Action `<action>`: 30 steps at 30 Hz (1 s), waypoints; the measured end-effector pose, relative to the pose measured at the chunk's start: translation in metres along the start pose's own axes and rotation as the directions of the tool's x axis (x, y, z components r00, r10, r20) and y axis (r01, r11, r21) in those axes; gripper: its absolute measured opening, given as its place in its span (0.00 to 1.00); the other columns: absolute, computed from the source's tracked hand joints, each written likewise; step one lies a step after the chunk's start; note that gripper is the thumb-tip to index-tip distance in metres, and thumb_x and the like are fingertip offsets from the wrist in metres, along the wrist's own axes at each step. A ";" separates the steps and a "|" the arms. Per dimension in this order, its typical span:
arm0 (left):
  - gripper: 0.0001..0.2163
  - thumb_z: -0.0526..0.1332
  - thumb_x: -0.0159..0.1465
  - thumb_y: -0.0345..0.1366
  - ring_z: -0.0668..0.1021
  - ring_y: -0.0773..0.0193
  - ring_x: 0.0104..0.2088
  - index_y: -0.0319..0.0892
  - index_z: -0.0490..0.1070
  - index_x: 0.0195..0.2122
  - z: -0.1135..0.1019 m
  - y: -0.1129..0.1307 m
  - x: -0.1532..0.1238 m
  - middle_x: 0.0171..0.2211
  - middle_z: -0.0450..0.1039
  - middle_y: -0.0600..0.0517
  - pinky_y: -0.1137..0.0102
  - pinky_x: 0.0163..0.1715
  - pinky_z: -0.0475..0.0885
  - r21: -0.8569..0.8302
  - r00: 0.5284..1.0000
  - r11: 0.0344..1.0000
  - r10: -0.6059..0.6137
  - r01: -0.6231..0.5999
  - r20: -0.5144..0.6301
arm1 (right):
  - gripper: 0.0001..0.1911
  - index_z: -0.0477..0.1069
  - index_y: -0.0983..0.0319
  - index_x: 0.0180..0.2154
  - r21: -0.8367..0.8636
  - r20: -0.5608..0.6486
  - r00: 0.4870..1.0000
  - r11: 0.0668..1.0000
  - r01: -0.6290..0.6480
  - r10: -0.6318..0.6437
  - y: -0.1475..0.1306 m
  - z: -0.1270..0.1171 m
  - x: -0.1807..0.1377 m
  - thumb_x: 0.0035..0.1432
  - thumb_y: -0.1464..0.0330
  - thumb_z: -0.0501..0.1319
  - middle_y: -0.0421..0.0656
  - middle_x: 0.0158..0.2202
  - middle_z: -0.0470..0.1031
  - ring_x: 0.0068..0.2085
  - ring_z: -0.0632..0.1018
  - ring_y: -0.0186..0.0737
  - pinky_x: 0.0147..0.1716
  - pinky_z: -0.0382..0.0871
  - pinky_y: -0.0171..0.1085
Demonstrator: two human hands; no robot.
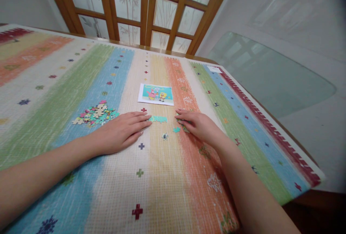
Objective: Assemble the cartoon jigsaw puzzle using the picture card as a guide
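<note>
My left hand [129,129] lies flat on the tablecloth with its fingers stretched out. Its fingertips touch the left end of a short strip of joined teal jigsaw pieces [159,119]. To the right of the strip, my right hand [197,124] has thumb and fingers drawn together around a small jigsaw piece [177,115], mostly hidden by the fingers. A loose teal piece [176,129] lies just below those fingertips, and a whitish patterned piece [164,136] is nearer to me. Beyond the strip is a reference picture card [156,94] with cartoon figures.
A heap of loose jigsaw pieces [97,115] lies beyond my left forearm. The striped tablecloth [167,190] covers the table, with a small white paper [214,69] near its far right edge. Wooden glazed doors [146,10] stand behind the table.
</note>
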State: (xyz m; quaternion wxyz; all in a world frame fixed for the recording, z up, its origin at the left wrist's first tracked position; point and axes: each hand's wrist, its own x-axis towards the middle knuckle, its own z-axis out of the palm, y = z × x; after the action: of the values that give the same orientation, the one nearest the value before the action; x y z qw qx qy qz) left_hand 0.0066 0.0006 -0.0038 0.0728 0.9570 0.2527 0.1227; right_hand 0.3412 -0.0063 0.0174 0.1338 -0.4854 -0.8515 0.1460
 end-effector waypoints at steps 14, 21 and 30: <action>0.20 0.49 0.75 0.38 0.64 0.58 0.68 0.43 0.66 0.64 -0.001 0.001 0.001 0.67 0.62 0.48 0.58 0.68 0.57 -0.026 1.000 1.000 -0.012 0.012 0.000 | 0.14 0.79 0.56 0.50 0.082 0.113 0.990 0.994 0.078 -0.087 -0.023 -0.017 -0.006 0.61 0.68 0.66 0.49 0.61 0.73 0.64 0.71 0.48 0.65 0.63 0.53; 0.20 0.50 0.75 0.38 0.63 0.58 0.68 0.44 0.65 0.65 0.001 0.000 -0.001 0.68 0.62 0.49 0.58 0.69 0.56 -0.059 1.000 0.998 -0.019 0.018 -0.015 | 0.08 0.82 0.57 0.39 0.016 0.073 0.994 0.997 0.080 -0.081 -0.021 -0.020 -0.009 0.60 0.74 0.66 0.49 0.58 0.75 0.60 0.74 0.49 0.59 0.69 0.53; 0.20 0.49 0.74 0.38 0.63 0.58 0.68 0.43 0.66 0.65 -0.001 0.002 0.001 0.67 0.62 0.47 0.58 0.69 0.57 -0.038 1.000 0.999 -0.018 0.018 0.002 | 0.15 0.81 0.58 0.40 -0.018 0.010 0.993 0.993 0.118 -0.118 -0.031 -0.007 -0.003 0.62 0.79 0.59 0.48 0.53 0.76 0.54 0.75 0.46 0.55 0.68 0.49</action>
State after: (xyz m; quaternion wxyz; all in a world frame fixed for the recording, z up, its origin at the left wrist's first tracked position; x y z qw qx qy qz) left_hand 0.0076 -0.0004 -0.0020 0.0922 0.9533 0.2588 0.1258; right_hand 0.3202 -0.0229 0.0351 0.1340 -0.4350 -0.8806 0.1320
